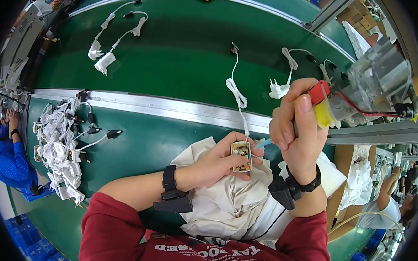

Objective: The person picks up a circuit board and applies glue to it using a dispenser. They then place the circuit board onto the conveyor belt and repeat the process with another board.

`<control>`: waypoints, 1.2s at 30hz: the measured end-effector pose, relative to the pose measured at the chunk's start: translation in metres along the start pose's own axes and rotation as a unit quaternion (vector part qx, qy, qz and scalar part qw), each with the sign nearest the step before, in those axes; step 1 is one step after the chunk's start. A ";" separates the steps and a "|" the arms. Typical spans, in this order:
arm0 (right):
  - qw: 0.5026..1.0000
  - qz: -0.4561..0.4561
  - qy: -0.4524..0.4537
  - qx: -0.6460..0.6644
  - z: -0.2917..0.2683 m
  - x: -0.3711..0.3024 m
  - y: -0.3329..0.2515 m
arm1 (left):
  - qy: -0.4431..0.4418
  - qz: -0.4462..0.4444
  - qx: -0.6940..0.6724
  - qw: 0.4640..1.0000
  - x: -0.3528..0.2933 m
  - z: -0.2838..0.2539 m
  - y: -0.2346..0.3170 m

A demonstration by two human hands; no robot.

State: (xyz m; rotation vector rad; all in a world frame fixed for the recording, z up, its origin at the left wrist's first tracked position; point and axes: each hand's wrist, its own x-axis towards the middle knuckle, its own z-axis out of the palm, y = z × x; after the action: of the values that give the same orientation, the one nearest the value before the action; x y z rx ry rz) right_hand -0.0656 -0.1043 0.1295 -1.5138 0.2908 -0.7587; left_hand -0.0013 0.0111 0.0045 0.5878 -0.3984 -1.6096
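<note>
We see the left hand [213, 160] grasping a small white casing [241, 148], uncovered and with its circuit components facing upward, between thumb and fingers; it lies in front of the person, above a pale cloth [223, 203]. From the casing's far end, a white cord [237, 95] crosses the metal rail [172, 108] and reaches the farther green surface [174, 75]. The right hand [296, 128] is raised beyond and to the right, its fingers curled around an implement; we note a red-and-yellow piece [319, 95] at its upper side and a light-blue tip [262, 144] projecting just beside the casing. Whether these belong to one body we cannot tell, since the hand hides the middle. To the left, we observe a heap of white adapters [64, 145] on the nearer green tabletop [137, 126]; above it, two white plugs [106, 62] lie beyond the rail.
</note>
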 end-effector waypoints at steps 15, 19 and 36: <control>1.000 -0.003 -0.009 -0.011 0.006 0.000 0.005 | -0.050 0.015 0.037 0.998 -0.004 -0.003 0.002; 1.000 -0.007 -0.016 -0.018 0.009 -0.004 0.007 | -0.055 0.018 0.037 0.998 -0.008 -0.005 0.005; 0.999 0.011 -0.033 0.001 0.020 -0.006 0.008 | -0.066 0.029 0.035 0.997 -0.015 -0.009 0.009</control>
State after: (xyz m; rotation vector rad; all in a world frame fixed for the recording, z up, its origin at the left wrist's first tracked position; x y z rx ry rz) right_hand -0.0556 -0.0859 0.1215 -1.5280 0.2580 -0.6901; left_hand 0.0125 0.0251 0.0044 0.5185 -0.5676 -1.5885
